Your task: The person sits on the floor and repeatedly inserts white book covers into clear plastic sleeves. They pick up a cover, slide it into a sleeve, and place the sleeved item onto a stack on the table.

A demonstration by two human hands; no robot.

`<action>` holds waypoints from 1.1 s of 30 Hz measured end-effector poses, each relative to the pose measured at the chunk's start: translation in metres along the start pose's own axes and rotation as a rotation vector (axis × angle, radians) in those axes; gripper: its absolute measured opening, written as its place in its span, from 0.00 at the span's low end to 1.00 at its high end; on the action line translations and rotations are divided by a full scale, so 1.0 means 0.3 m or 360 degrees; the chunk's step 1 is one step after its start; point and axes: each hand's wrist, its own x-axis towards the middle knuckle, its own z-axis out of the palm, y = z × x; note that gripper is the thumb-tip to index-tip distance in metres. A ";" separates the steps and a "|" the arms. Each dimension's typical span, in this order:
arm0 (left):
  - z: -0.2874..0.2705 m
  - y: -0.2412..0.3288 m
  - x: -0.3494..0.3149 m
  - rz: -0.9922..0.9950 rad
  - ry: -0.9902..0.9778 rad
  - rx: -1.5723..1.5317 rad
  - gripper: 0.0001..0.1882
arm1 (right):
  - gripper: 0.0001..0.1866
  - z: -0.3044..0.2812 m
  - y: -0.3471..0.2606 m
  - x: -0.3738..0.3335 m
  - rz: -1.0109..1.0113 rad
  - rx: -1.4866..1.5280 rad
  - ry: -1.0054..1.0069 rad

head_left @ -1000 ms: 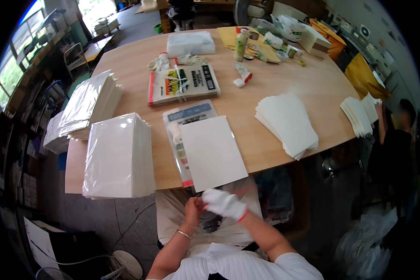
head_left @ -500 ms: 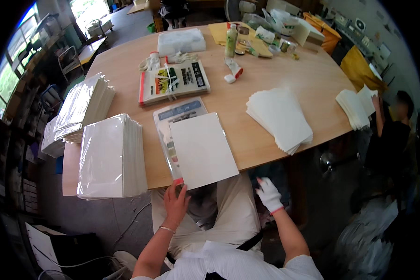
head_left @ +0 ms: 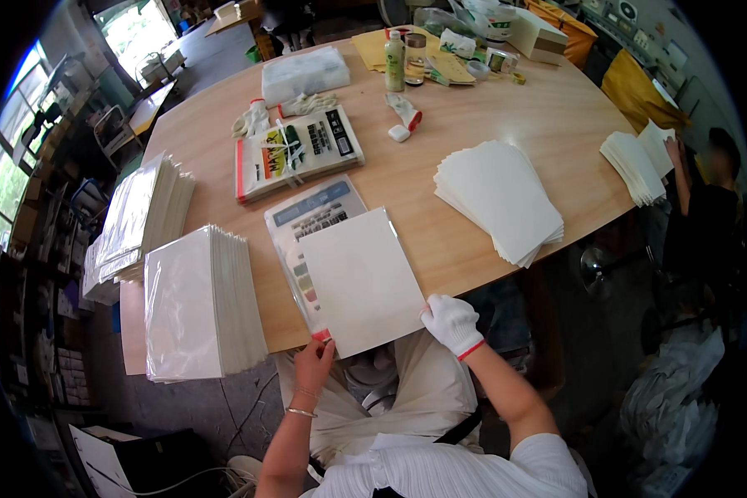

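A white rectangular board (head_left: 363,278) lies at the table's near edge, partly over a printed clear plastic bag (head_left: 284,222) with a red corner. My bare left hand (head_left: 314,365), with a bracelet at its wrist, pinches the bag's red lower corner beside the board's lower left corner. My right hand (head_left: 454,324), in a white glove with a red cuff, is closed at the board's lower right edge; its fingertips are partly hidden. To the right, a fanned stack of white sheets (head_left: 500,199) rests on the table.
Plastic-wrapped stacks of boards (head_left: 183,303) stand at the left. Beyond the board lie a pile of printed bags (head_left: 303,153), work gloves (head_left: 251,120) and a green bottle (head_left: 395,62). At the far right, a person (head_left: 714,183) handles another sheet stack (head_left: 632,168).
My right hand has come up from beside my lap to the board's right edge. My left fingers have closed on the bag's red corner. The view has shifted slightly.
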 end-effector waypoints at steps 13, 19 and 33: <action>-0.220 0.229 -0.103 0.0148 -0.0267 -0.0671 0.13 | 0.15 0.123 -0.085 -0.198 0.0236 0.1839 -0.0234; -0.782 0.142 -0.170 0.0398 0.0365 -0.0531 0.16 | 0.14 0.062 -0.649 -0.033 -0.0420 0.1936 -0.0240; -1.060 -0.436 -0.061 0.0164 0.1117 -0.0419 0.28 | 0.06 0.059 -0.670 0.054 -0.0727 0.1835 -0.0496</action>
